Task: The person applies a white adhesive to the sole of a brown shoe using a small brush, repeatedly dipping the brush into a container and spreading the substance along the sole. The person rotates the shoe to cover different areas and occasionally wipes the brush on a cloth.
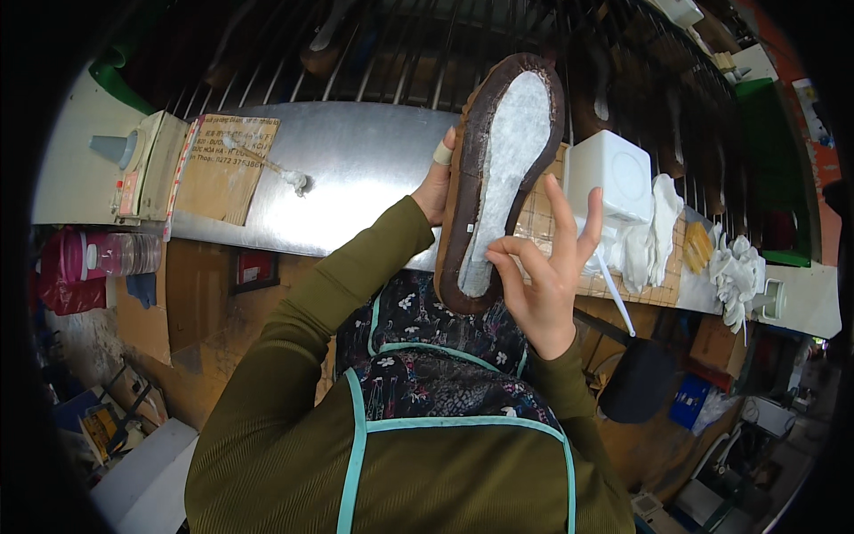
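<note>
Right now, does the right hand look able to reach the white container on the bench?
Probably yes: the right hand appears close to the white container, with nothing visible standing between them, though it would first have to leave the brown shoe it touches.

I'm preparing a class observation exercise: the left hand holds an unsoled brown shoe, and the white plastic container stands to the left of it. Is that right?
Not quite: the white plastic container stands to the right of the unsoled brown shoe, as the head view shows. The left hand does hold the shoe.
</note>
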Tool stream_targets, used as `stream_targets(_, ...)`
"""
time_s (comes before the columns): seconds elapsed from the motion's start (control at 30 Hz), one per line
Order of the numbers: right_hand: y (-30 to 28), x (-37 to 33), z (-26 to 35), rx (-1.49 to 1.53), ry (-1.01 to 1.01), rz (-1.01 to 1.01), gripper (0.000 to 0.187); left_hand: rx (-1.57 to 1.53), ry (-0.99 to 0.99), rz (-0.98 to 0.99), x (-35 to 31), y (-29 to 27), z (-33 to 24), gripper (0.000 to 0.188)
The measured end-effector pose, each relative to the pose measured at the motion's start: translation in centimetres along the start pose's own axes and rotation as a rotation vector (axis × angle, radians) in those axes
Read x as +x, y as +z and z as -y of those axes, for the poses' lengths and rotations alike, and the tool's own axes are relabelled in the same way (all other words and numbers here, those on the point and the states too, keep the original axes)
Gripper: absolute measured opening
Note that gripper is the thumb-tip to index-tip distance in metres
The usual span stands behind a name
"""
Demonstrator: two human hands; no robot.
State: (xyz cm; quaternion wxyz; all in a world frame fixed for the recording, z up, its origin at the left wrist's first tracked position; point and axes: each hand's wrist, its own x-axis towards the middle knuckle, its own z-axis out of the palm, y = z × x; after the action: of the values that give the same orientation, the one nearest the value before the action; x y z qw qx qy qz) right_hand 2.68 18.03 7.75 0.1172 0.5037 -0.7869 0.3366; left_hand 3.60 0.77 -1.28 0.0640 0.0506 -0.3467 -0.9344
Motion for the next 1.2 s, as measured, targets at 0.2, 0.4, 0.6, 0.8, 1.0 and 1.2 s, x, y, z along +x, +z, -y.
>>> stream_targets(0.2,0.2,0.6,0.6,-0.130,-0.017,0.114,0.014,-0.057,-0.071,-0.002,0.2,0.2,-0.2,0.108)
stream_targets(0.4,-0.3,1.0,0.2,-0.025,-0.026,0.145,0.014,-0.029,-0.058,0.002,0.0,0.8,-0.3,0.105)
stream_targets(0.6,0.0,1.3,-1.0,0.018,-0.054,0.168,0.019,0.012,-0.052,-0.001,-0.4,1.9,-1.1,0.108)
stream_targets(0.8,1.0,0.9,-3.5,-0.154,0.006,0.157,0.060,-0.032,-0.007,0.052,0.2,2.0,-0.5,0.110)
stream_targets(1.0,-1.3,-4.6,-3.2,-0.156,-0.075,0.134,0.048,-0.119,-0.021,-0.033,0.1,-0.7,0.6,0.095)
stream_targets(1.2,-3.3,-9.0,-6.7,-0.634,0.544,-0.053,0.029,-0.244,-0.037,-0.117,0.5,-3.2,1.5,0.092)
